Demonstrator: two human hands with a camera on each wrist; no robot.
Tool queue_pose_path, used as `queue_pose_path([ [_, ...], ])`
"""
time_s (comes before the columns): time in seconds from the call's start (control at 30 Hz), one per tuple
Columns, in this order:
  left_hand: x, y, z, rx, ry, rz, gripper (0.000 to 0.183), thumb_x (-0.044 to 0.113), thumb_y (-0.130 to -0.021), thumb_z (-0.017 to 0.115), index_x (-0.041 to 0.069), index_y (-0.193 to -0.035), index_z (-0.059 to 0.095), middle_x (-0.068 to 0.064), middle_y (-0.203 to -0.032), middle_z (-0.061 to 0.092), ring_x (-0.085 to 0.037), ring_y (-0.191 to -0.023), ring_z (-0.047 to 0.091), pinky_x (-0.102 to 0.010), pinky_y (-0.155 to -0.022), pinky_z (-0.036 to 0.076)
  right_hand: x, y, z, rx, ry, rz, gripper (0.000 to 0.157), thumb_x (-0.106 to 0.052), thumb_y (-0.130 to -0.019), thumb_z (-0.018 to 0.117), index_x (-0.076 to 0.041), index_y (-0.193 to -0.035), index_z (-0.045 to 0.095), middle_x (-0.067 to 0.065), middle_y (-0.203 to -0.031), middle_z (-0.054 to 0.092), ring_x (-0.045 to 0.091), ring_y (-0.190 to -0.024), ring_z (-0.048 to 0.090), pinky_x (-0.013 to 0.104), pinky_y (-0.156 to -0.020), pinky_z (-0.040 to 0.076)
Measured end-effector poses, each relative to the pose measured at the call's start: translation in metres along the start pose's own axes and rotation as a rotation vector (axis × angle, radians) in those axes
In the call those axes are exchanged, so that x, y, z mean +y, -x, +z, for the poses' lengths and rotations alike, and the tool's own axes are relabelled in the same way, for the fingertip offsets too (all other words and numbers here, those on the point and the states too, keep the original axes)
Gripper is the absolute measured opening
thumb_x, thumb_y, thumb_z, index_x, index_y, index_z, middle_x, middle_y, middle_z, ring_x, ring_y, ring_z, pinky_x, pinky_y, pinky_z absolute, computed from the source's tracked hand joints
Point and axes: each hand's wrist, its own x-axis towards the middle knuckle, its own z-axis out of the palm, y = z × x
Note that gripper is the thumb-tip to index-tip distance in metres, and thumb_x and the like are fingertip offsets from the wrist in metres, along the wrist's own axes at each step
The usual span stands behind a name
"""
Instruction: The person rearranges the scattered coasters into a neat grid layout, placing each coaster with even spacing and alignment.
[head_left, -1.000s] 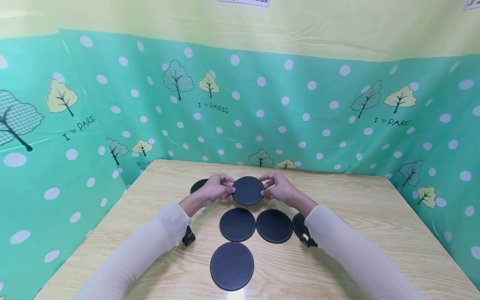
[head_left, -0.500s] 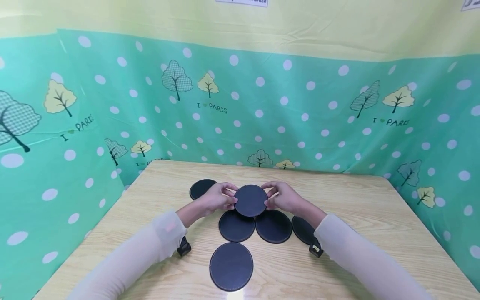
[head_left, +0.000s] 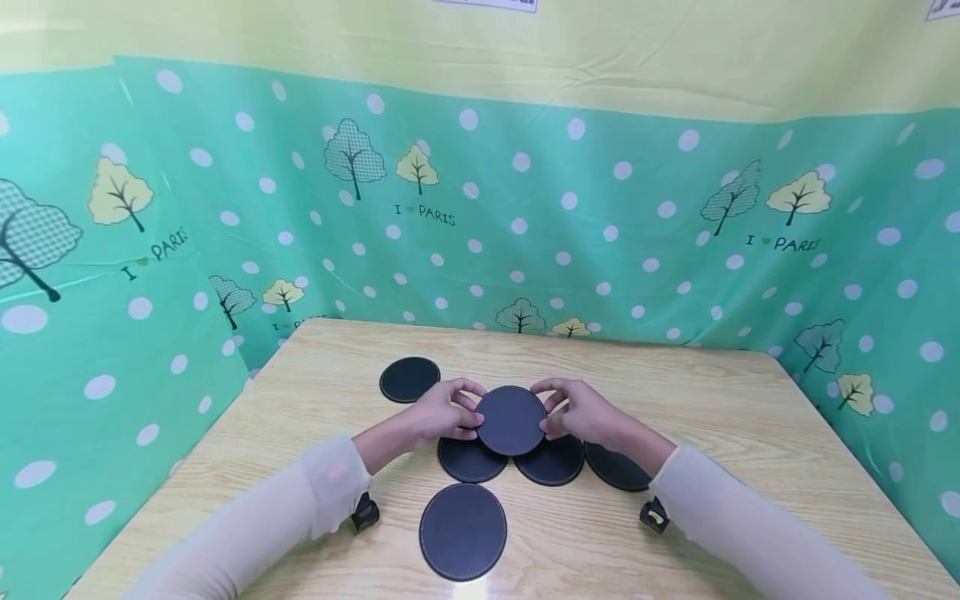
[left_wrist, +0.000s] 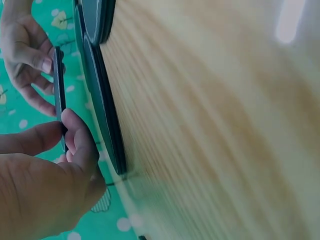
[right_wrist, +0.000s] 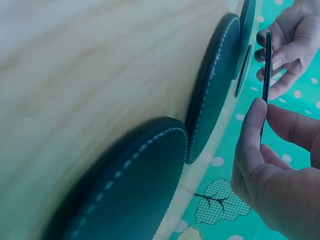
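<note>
Between both hands, raised off the table, is a round black coaster point(head_left: 512, 421) with a stitched edge. My left hand point(head_left: 442, 410) pinches its left rim between thumb and fingers, and my right hand point(head_left: 583, 412) pinches the right rim. Both wrist views show it edge-on: the left wrist view has the coaster point(left_wrist: 59, 82) clear of the tabletop, as does the right wrist view. In the head view it partly covers two coasters lying below it, a left one point(head_left: 471, 461) and a middle one point(head_left: 551, 463). A third coaster point(head_left: 618, 467) lies at their right, partly behind my right wrist.
Nearer the front lies another black coaster point(head_left: 462, 532). One more coaster point(head_left: 409, 379) rests at the back left, beyond my left hand. The wooden table point(head_left: 712, 400) ends at a green patterned curtain point(head_left: 570, 250). In the right wrist view, stacked-looking thick coasters point(right_wrist: 215, 85) stand close.
Both hands have brought the held coaster nearer and slightly right, from behind the row to over its left and middle coasters. The back-left coaster is now fully uncovered.
</note>
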Motion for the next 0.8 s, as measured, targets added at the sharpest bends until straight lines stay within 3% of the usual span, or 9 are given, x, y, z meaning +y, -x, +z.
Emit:
queue_pose_path([
  [0.6,-0.003,0.021,0.031,-0.046,-0.045,-0.031,0.043,-0.016,-0.090,0.068,-0.002,-0.128,0.054,-0.016,-0.107,0.052,-0.020,-0.079,0.065,-0.033,-0.072,0.065,0.015,0.037,-0.003,-0.084,-0.002,-0.013,0.058,0.016,-0.088,0.055,0.002,-0.145,0.048,0.022,-0.108,0.051,0.025,-0.090,0.069,0.039,-0.081,0.063],
  [0.8,-0.001,0.029,0.037,-0.062,-0.064,-0.050,0.043,-0.018,-0.088,0.068,-0.003,-0.126,0.054,-0.015,-0.105,0.052,-0.020,-0.077,0.064,-0.034,-0.071,0.065,0.019,0.047,0.001,-0.107,-0.025,-0.016,0.062,0.017,-0.089,0.061,0.001,-0.147,0.047,0.020,-0.107,0.051,0.024,-0.086,0.068,0.041,-0.077,0.064],
])
